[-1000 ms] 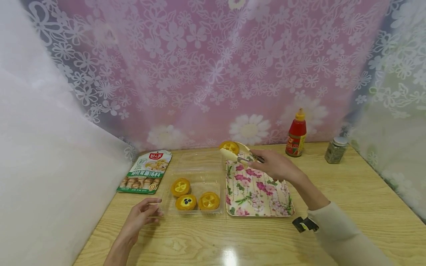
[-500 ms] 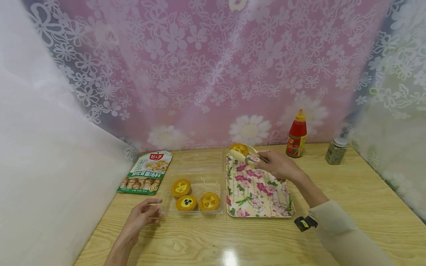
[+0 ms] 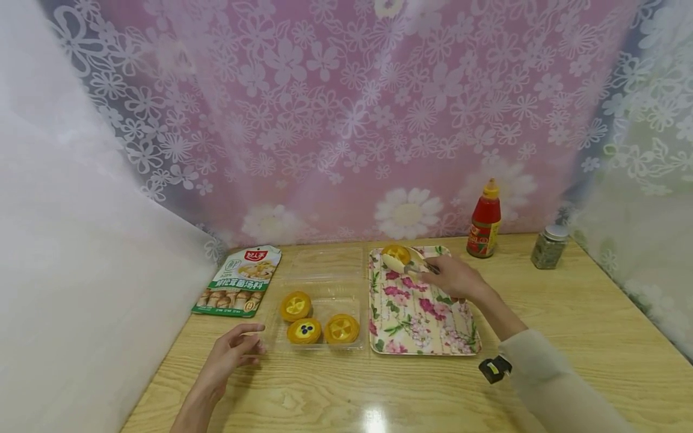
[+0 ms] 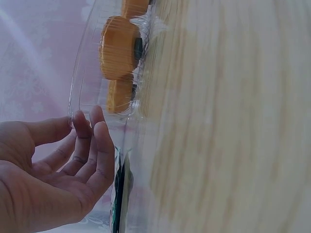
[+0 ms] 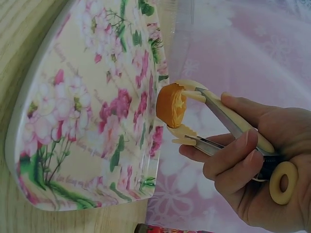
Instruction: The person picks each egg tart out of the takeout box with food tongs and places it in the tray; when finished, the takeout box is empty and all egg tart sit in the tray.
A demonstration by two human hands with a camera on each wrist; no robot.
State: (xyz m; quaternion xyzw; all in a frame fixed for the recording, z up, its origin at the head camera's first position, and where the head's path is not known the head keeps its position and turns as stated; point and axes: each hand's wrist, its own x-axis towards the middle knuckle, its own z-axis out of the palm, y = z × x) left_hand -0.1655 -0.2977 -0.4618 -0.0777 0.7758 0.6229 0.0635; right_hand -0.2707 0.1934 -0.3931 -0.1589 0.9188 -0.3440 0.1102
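The left hand [image 3: 233, 353] is left of the floral tray [image 3: 422, 328], at the edge of a clear clamshell container [image 3: 330, 296]; its fingers are loosely spread, and contact with the container cannot be determined. The tray rests on the wood-grain worktop [image 3: 335, 397]. The container is positioned immediately left of the tray, lid open, and contains three tarts: a blueberry tart [image 3: 304, 331], a plain tart [image 3: 341, 329] on the side nearest the tray, and a yellow-topped tart [image 3: 295, 307]. The right hand [image 3: 455, 278], over the tray's far half, pinches the tongs [image 5: 226, 116]. The tong tips clamp the held tart [image 5: 170, 106] at the tray's far left corner; whether it touches the tray cannot be determined. A soup-seasoning pouch [image 3: 238, 281] lies left of the tray, past the container. A red sauce bottle [image 3: 484, 224] stands right of the tray's far end; a glass jar [image 3: 549, 248] stands farther right.
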